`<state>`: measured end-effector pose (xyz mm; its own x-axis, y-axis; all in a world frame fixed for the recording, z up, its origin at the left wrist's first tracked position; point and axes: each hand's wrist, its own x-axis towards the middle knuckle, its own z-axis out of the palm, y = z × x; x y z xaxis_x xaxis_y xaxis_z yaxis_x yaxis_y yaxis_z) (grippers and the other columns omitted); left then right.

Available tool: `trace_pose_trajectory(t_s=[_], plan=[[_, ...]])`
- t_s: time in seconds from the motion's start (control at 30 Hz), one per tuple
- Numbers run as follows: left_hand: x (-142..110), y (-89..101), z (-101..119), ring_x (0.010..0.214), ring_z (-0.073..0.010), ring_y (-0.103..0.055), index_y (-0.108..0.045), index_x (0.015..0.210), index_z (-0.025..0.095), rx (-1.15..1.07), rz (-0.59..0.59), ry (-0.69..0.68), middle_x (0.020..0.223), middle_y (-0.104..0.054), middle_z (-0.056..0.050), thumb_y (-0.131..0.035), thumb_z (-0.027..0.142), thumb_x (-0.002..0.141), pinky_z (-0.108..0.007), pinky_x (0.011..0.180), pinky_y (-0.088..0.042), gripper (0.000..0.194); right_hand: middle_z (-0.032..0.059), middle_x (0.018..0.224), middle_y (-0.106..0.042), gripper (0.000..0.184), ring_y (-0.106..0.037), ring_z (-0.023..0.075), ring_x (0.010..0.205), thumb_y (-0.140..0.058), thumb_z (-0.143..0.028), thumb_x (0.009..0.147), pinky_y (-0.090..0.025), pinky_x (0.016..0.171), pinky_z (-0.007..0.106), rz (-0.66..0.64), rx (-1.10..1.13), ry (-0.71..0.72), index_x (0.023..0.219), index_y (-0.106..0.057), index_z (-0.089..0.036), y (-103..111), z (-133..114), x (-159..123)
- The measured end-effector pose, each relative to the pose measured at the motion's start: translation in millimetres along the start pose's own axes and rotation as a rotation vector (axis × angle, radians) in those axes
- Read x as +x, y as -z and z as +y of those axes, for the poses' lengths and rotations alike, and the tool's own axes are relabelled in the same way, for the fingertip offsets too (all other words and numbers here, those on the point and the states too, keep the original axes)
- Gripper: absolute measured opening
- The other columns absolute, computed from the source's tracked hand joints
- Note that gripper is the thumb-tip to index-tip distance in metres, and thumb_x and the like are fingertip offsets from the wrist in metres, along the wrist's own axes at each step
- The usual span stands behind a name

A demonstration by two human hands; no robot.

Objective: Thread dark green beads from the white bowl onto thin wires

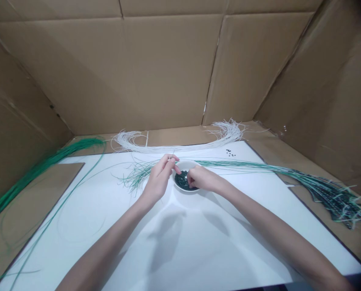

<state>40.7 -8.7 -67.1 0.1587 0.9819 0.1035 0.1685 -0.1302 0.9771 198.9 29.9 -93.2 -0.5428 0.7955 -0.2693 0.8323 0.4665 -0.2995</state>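
Green strands [48, 165] slant down the left side, long axis running toward the person. The left hand [160, 173] appears to pinch a thin pale strand [173, 152], its visible tip pointing upward; it looks light and bendy, best held near the end. Just right, the white bowl [187, 164] contains dark beads [181, 180], probably hard, slippery, suited to fingertips. Among them the right hand [202, 178] dips curled fingers; whether they grasp any, I cannot tell.

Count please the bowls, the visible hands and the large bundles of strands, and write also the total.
Bowl: 1
Hands, left hand and right hand: 2
Bundles, white bundle, green bundle and dark-tipped bundle: 3
Total: 6
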Motion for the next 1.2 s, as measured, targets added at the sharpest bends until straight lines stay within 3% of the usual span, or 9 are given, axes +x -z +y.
trace_pose_trajectory(t_s=[0.23,0.37,0.57,0.7,0.8,0.97,1.2], plan=[[1.2,-1.4,-2.0,0.049,-0.0069,-0.032,-0.034,0.084,0.023,-0.155,0.012,0.001,0.065,-0.055,0.005,-0.04,0.037,0.084,-0.018,0.049,-0.026,0.016,0.0069,0.063,-0.063,0.019,-0.055,0.0142,0.06,-0.046,-0.007,0.068,-0.035,0.055,0.021,0.08,-0.075,0.048,0.064,-0.064,-0.013,-3.1,3.9,-0.7],[3.5,-0.9,-4.5,0.05,-0.0066,-0.033,-0.035,0.079,0.022,-0.196,0.011,-0.012,0.069,-0.054,0.004,-0.04,0.036,0.084,-0.018,0.049,-0.026,0.016,0.0059,0.066,-0.065,0.019,-0.057,0.0139,0.061,-0.045,-0.01,0.073,-0.036,0.056,0.02,0.204,-0.009,0.058,0.074,-0.063,-0.015,2.5,6.4,-3.8],[2.1,1.9,-3.0,0.064,-0.0092,-0.045,-0.054,0.075,0.016,0.002,-0.027,-0.078,0.074,-0.056,-0.001,-0.05,0.034,0.079,-0.019,0.058,-0.035,0.019,0.0027,0.067,-0.068,0.01,-0.062,0.0127,0.063,-0.057,-0.017,0.071,-0.045,0.063,0.021,0.431,0.453,0.095,0.072,-0.067,-0.015,21.1,2.3,-20.2],[-2.2,2.3,3.6,0.07,-0.0134,-0.053,-0.062,0.075,0.014,0.087,-0.039,-0.092,0.076,-0.063,-0.004,-0.053,0.036,0.077,-0.022,0.065,-0.04,0.024,0.0032,0.065,-0.068,0.016,-0.061,0.0138,0.058,-0.065,-0.028,0.066,-0.049,0.061,0.026,0.574,0.869,0.088,0.072,-0.069,-0.014,24.9,0.9,-30.6],[-5.1,1.8,7.8,0.073,-0.0151,-0.056,-0.065,0.075,0.015,0.127,-0.002,-0.116,0.079,-0.065,-0.004,-0.053,0.036,0.077,-0.024,0.068,-0.041,0.024,0.0036,0.064,-0.068,0.022,-0.062,0.014,0.058,-0.07,-0.03,0.061,-0.051,0.062,0.028,0.586,1.1,0.101,0.077,-0.071,-0.015,22.1,4.2,-33.6],[-7.8,2.0,11.6,0.068,-0.0139,-0.055,-0.065,0.075,0.017,0.182,0.061,-0.15,0.079,-0.067,-0.003,-0.054,0.036,0.077,-0.023,0.063,-0.041,0.023,0.0035,0.069,-0.069,0.02,-0.061,0.0124,0.062,-0.071,-0.028,0.062,-0.051,0.066,0.03,0.572,1.285,0.156,0.079,-0.072,-0.018,17.2,8.4,-32.7],[-11.6,1.4,15.6,0.066,-0.0121,-0.054,-0.066,0.075,0.017,0.195,0.032,-0.168,0.076,-0.066,-0.002,-0.053,0.035,0.078,-0.021,0.059,-0.038,0.021,0.0017,0.063,-0.066,0.016,-0.058,0.0097,0.06,-0.073,-0.027,0.059,-0.049,0.065,0.027,0.454,1.527,0.185,0.074,-0.072,-0.019,20.0,-0.7,-33.8]])
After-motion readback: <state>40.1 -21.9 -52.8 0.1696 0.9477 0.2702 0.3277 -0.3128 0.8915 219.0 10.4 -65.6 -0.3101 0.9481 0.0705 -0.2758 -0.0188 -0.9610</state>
